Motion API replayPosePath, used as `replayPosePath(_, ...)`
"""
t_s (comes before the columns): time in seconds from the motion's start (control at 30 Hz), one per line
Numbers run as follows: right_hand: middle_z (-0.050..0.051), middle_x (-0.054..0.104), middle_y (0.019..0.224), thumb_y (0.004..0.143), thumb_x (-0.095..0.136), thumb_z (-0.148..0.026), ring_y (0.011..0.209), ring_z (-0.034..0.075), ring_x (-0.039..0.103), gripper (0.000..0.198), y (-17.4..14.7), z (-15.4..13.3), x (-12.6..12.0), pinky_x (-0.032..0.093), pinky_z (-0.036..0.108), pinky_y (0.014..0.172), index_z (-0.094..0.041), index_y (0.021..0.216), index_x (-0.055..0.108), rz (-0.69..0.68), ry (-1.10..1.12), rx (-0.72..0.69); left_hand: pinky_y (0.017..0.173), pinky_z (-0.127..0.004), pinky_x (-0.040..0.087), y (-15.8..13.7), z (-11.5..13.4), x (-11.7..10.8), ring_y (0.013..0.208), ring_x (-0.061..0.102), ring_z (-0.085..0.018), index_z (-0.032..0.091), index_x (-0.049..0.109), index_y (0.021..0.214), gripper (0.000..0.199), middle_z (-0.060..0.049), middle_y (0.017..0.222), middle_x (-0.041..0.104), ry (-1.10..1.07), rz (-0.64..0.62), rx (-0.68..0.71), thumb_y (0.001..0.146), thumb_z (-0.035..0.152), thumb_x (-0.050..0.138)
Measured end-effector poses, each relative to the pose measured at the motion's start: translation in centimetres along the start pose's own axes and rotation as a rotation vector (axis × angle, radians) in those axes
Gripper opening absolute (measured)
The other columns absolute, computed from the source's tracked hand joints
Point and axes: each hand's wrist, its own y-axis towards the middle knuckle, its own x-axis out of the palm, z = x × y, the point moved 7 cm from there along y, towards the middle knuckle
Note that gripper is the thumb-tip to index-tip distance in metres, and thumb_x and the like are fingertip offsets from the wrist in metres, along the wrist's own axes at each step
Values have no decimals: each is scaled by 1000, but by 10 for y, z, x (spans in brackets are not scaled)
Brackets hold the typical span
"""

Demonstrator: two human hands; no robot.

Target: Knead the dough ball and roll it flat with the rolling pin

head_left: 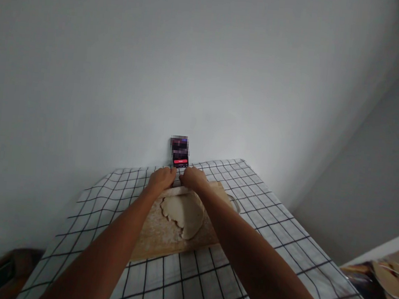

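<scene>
A thin sheet of pale dough (185, 213) with a ragged left edge lies on a floured wooden board (159, 248). At the board's far side, a pale, whitish bar-like strip (176, 191) runs across behind the dough. Whether it is a rolling pin or a raised dough edge, I cannot tell. My left hand (162, 178) is closed just beyond the strip's left part. Close beside it, my right hand (193, 177) is also closed, its forearm crossing the board's right side. What the fingers grip is hidden by the hands themselves.
A phone (181, 152) with a lit screen leans against the white wall behind the hands. A checked cloth (267, 211) covers the table. Right of the board lies a clear, curved rim (235, 204). Brown items (384, 277) lie beyond the table's right edge, and a dark object (3, 269) at lower left.
</scene>
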Motion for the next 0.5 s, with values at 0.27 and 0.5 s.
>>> replayPosePath(0.27,21,74,124,100,44,-44,117,32,71,50,-20,-5,-4,53,41,95,-12,123,74,1,-7,1,89,-50,57,-18,6,-8,112,71,-35,18,65,128,43,-20,119,73,-48,-15,-15,106,29,29)
replayPosePath(0.5,19,73,126,104,40,-42,119,30,69,48,-50,-8,-13,51,40,96,-15,121,76,41,-30,8,91,-44,55,-28,12,-4,109,72,-31,17,72,115,39,-19,118,75,-154,-19,19,105,28,37)
